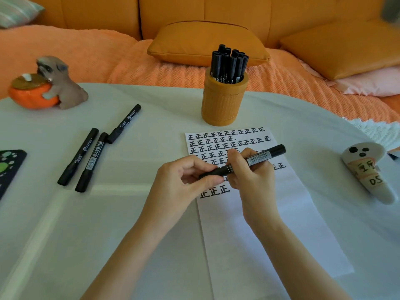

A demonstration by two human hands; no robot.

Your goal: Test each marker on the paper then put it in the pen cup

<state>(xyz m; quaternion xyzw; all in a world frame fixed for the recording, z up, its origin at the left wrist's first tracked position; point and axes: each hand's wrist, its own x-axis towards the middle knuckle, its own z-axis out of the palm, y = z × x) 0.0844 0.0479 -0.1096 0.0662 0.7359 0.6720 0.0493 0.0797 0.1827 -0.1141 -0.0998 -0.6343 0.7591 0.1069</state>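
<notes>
A black marker [259, 157] lies across both hands above the white paper [259, 224]. My right hand [249, 169] grips its barrel, and my left hand [184, 180] pinches its left end, where the cap sits. The sheet carries rows of black written characters. Behind the paper stands an orange pen cup [224, 100] holding several black markers [229, 63]. Three more black markers [86, 154] lie capped on the table to the left.
A dog figurine with an orange bowl [47, 85] sits at the back left. A white labelled device [368, 172] lies at the right. A dark patterned object [8, 167] is at the left edge. An orange sofa with cushions [205, 44] is behind the white table [108, 234].
</notes>
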